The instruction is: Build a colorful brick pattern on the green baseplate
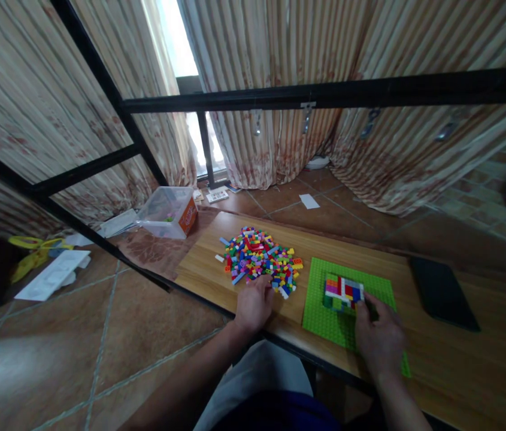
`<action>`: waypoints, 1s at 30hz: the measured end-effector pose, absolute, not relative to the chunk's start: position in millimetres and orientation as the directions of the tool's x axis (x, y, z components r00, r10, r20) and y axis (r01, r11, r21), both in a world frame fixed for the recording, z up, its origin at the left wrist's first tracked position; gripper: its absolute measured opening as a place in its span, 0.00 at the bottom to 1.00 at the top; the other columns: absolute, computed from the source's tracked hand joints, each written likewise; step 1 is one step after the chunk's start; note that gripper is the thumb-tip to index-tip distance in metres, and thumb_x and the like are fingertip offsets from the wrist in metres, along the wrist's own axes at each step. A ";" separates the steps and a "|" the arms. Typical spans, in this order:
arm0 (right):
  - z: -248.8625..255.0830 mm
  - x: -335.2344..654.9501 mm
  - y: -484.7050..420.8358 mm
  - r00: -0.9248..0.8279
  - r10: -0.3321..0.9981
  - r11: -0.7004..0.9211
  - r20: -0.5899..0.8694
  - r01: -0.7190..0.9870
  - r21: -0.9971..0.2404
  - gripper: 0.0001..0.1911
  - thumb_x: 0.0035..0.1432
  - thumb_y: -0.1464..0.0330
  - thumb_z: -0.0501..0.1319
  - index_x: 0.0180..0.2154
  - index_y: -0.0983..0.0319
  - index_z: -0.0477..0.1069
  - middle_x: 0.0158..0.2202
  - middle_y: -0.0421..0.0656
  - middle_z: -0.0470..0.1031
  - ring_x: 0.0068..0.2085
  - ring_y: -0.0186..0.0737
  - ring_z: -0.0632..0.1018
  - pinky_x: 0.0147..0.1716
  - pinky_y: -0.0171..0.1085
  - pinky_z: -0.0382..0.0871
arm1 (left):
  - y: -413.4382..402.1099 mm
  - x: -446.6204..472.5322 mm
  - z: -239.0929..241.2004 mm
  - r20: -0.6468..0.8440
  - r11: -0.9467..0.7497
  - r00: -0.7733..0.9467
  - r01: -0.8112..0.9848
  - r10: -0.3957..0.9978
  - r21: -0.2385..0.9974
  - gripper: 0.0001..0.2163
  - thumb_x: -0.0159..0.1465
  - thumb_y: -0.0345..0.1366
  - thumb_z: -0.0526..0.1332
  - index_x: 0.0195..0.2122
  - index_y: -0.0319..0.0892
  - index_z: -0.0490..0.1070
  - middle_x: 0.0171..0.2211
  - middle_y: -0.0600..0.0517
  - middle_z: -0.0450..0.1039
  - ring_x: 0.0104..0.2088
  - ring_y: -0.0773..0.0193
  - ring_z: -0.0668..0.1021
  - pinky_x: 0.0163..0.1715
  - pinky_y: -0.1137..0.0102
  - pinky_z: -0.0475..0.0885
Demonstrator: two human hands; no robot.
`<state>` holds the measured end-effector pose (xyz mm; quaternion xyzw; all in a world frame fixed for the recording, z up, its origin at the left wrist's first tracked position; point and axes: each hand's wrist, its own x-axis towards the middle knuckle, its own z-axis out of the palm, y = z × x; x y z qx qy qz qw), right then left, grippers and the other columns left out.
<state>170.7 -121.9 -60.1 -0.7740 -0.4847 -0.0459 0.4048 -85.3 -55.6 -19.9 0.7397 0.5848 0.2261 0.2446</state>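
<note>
My left hand (254,306) reaches to the near edge of a pile of small, many-coloured toy building bricks (259,254). Its fingers are bent and close together at the bricks; what they hold, if anything, is hidden. Over a bright green studded baseplate (324,329), my right hand (381,335) grips the right end of a brick build (342,289) between thumb and fingers. The build's top has pink, orange, white, red and blue bricks, with green ones lower down. Whether it is attached to the baseplate I cannot tell.
A wooden tabletop (432,365) carries the bricks and a dark flat tablet-like object (444,293) at right. Beyond the table's left end stands a clear plastic box (160,224). A black metal bar (253,99) crosses before the curtains (279,54).
</note>
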 end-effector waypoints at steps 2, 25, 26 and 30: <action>-60.5 171.2 -121.9 0.523 0.716 -0.201 0.462 0.789 -0.581 0.26 0.60 0.55 0.49 0.44 0.67 0.75 0.39 0.55 0.78 0.41 0.52 0.76 0.42 0.47 0.67 | -55.0 -88.0 -20.4 0.098 -0.223 0.212 0.716 0.972 0.662 0.14 0.63 0.31 0.56 0.50 0.46 0.70 0.42 0.51 0.78 0.42 0.63 0.78 0.44 0.69 0.72; -59.1 169.3 -120.6 0.526 0.715 -0.201 0.461 0.785 -0.585 0.24 0.61 0.56 0.50 0.44 0.67 0.74 0.40 0.55 0.77 0.42 0.51 0.75 0.45 0.47 0.67 | 14.3 -165.6 -11.3 0.047 0.003 -0.034 0.843 0.998 0.539 0.11 0.58 0.31 0.58 0.41 0.42 0.74 0.32 0.50 0.77 0.33 0.63 0.77 0.34 0.72 0.67; -59.1 169.2 -120.4 0.526 0.714 -0.196 0.462 0.784 -0.589 0.24 0.61 0.57 0.50 0.44 0.67 0.74 0.40 0.54 0.77 0.42 0.50 0.75 0.45 0.46 0.67 | 14.8 -166.6 -9.5 0.051 0.011 -0.047 0.835 0.998 0.550 0.11 0.58 0.32 0.58 0.41 0.42 0.74 0.32 0.50 0.77 0.33 0.63 0.77 0.33 0.72 0.67; -59.6 168.5 -119.7 0.538 0.706 -0.193 0.461 0.772 -0.605 0.22 0.61 0.58 0.50 0.44 0.66 0.74 0.40 0.54 0.78 0.43 0.49 0.75 0.47 0.47 0.66 | 11.5 -167.6 3.2 0.094 0.020 -0.102 0.777 0.990 0.629 0.09 0.58 0.34 0.58 0.39 0.41 0.73 0.31 0.51 0.76 0.31 0.64 0.76 0.31 0.72 0.67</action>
